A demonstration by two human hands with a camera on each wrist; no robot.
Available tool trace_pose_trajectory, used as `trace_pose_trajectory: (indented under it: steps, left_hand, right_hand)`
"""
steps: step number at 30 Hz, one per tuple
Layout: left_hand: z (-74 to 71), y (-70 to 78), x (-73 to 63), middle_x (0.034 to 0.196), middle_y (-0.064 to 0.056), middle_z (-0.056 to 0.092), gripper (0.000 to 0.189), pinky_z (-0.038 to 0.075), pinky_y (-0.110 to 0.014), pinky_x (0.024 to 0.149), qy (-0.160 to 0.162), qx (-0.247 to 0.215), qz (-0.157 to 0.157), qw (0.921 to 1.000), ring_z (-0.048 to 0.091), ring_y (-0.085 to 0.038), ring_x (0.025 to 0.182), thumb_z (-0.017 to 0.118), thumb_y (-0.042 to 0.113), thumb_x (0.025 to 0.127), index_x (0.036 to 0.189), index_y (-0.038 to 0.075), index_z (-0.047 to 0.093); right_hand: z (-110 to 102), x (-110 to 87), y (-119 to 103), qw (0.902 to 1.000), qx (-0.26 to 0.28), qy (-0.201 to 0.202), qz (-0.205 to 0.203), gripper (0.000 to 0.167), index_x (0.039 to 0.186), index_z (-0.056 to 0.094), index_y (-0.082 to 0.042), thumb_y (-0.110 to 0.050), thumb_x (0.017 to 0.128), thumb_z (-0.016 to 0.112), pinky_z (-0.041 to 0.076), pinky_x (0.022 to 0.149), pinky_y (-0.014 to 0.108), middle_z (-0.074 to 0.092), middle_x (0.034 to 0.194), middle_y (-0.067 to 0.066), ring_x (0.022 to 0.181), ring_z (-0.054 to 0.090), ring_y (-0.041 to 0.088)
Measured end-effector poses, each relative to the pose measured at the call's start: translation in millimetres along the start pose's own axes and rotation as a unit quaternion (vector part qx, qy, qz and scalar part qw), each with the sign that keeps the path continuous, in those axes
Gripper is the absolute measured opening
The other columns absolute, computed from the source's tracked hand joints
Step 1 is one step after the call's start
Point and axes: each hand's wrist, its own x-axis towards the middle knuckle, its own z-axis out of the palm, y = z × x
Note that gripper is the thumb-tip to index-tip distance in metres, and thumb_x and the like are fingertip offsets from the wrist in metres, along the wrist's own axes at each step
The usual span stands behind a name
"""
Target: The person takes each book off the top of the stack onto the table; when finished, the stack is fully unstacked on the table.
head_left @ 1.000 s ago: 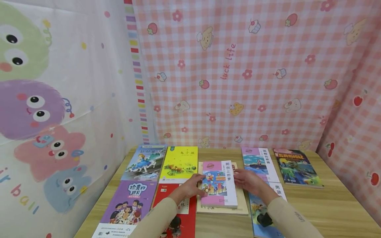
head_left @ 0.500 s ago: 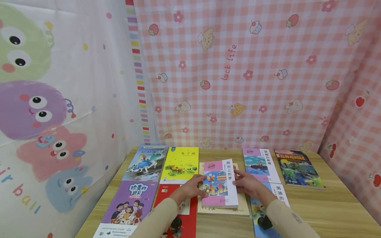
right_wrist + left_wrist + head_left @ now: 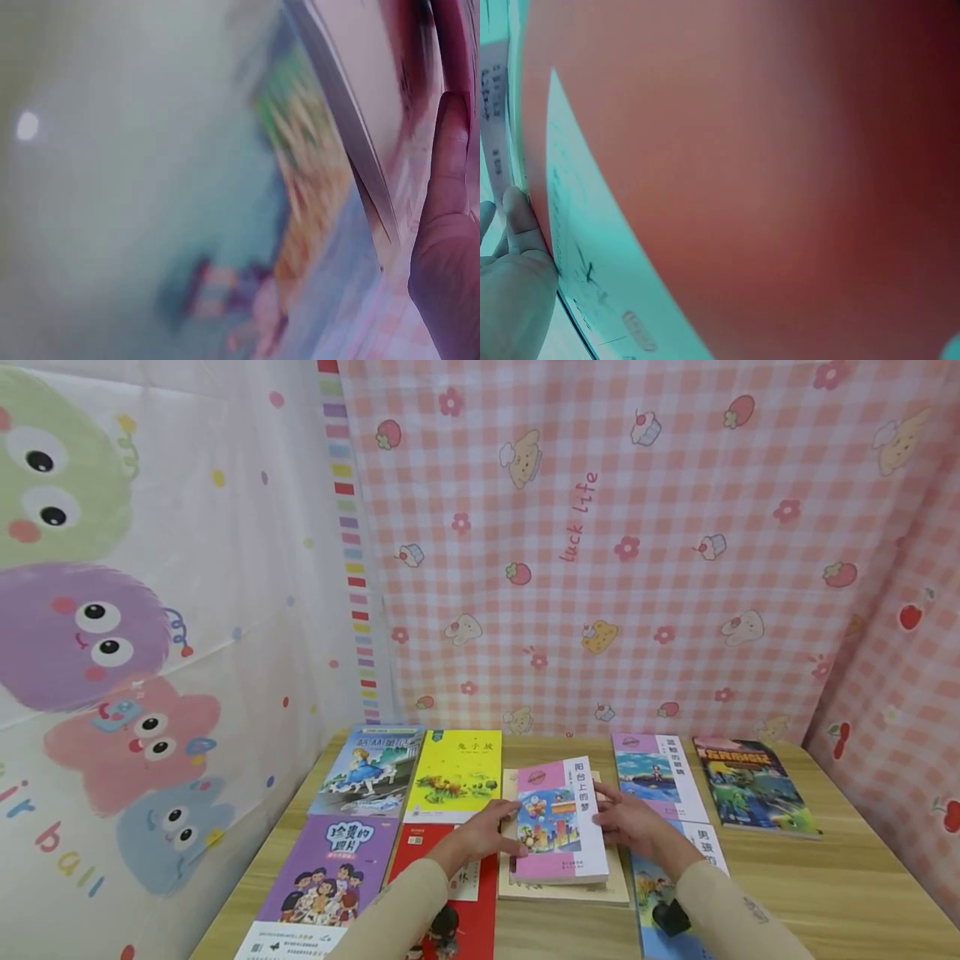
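Note:
A pink-and-white book (image 3: 551, 831) with a city picture lies over a beige book (image 3: 617, 887) in the head view, slightly turned against it. My left hand (image 3: 480, 837) grips its left edge, thumb on the cover. My right hand (image 3: 639, 828) holds the right edge with its fingers. In the left wrist view, the left hand (image 3: 521, 277) shows at the far left beside the red book (image 3: 705, 150). In the right wrist view, one digit of the right hand (image 3: 450, 247) presses against a pink book edge (image 3: 454, 45). Much of the beige book is hidden.
On the wooden table (image 3: 832, 893), a blue book (image 3: 367, 772), yellow book (image 3: 453, 777), purple book (image 3: 322, 868) and red book (image 3: 476, 927) lie left. Right are a pink sea-picture book (image 3: 648, 781), blue book (image 3: 660, 893) and dark green book (image 3: 757, 785). Curtains surround the table.
The pink-and-white book has turned slightly counterclockwise and shifted a little to the right between my hands. Both hands keep their hold. The other books lie as before.

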Motion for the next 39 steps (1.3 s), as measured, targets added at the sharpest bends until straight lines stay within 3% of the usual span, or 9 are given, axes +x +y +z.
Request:
trace_pose_trajectory:
  steps: [9, 13, 16, 22, 30, 39]
  left_hand:
    - [1.6, 3.1, -0.8, 0.149, -0.008, 0.039, 0.080, 0.034, -0.052, 0.111, -0.001, 0.018, 0.012, 0.9998, 0.042, -0.030, 0.132, 0.084, 0.026, 0.080, 0.149, 0.017, 0.045]
    - [4.5, 8.5, -1.9, 0.151, -0.012, 0.037, 0.080, 0.033, -0.052, 0.111, -0.006, 0.062, 0.036, 0.9974, 0.036, -0.033, 0.137, 0.084, 0.027, 0.081, 0.149, 0.012, 0.045]
    - [8.9, 12.4, -1.3, 0.151, -0.014, 0.037, 0.080, 0.032, -0.053, 0.112, -0.007, 0.120, 0.056, 0.9912, 0.031, -0.035, 0.140, 0.084, 0.030, 0.080, 0.148, 0.011, 0.047]
    - [19.7, 18.8, 1.3, 0.153, -0.012, 0.037, 0.083, 0.027, -0.053, 0.114, -0.010, 0.226, 0.078, 0.9709, 0.030, -0.032, 0.142, 0.083, 0.041, 0.078, 0.148, 0.013, 0.048]
    - [27.3, 26.0, -5.3, 0.162, -0.013, 0.022, 0.089, 0.016, -0.050, 0.119, -0.046, 0.234, 0.068, 0.9689, 0.012, -0.030, 0.150, 0.085, 0.043, 0.076, 0.151, 0.018, 0.043]
    - [29.7, 32.1, -9.3, 0.163, -0.010, 0.019, 0.090, 0.012, -0.048, 0.120, -0.051, 0.242, 0.042, 0.9681, 0.009, -0.028, 0.151, 0.086, 0.041, 0.075, 0.151, 0.020, 0.043]
  right_hand:
    - [-24, -9.3, -4, 0.9997, -0.007, -0.015, -0.016, 0.077, 0.158, 0.015, -0.003, 0.008, 0.093, 0.053, 0.054, 0.086, 0.046, 0.041, 0.146, 0.030, 0.104, 0.065, 0.030]
    - [-34, -14.3, -5, 0.9995, -0.012, -0.024, -0.015, 0.076, 0.158, 0.014, -0.004, 0.007, 0.094, 0.053, 0.054, 0.087, 0.046, 0.044, 0.145, 0.029, 0.106, 0.064, 0.030]
    - [-42, -18.6, -6, 0.9992, -0.008, -0.035, -0.016, 0.076, 0.159, 0.012, -0.004, 0.006, 0.095, 0.053, 0.054, 0.088, 0.047, 0.044, 0.145, 0.029, 0.107, 0.064, 0.031]
    - [-54, -27.0, -9, 0.9995, -0.003, -0.025, -0.017, 0.078, 0.159, 0.011, -0.005, 0.004, 0.095, 0.055, 0.055, 0.087, 0.046, 0.047, 0.143, 0.026, 0.106, 0.066, 0.031]
    - [-74, -35.6, -10, 0.9988, 0.000, -0.042, -0.026, 0.076, 0.159, 0.008, -0.004, 0.003, 0.097, 0.053, 0.055, 0.088, 0.048, 0.056, 0.135, 0.021, 0.106, 0.066, 0.033]
    - [-94, -51.1, -9, 0.9990, -0.012, -0.036, -0.024, 0.078, 0.160, 0.005, -0.009, 0.002, 0.098, 0.051, 0.055, 0.089, 0.047, 0.050, 0.141, 0.024, 0.107, 0.065, 0.032]
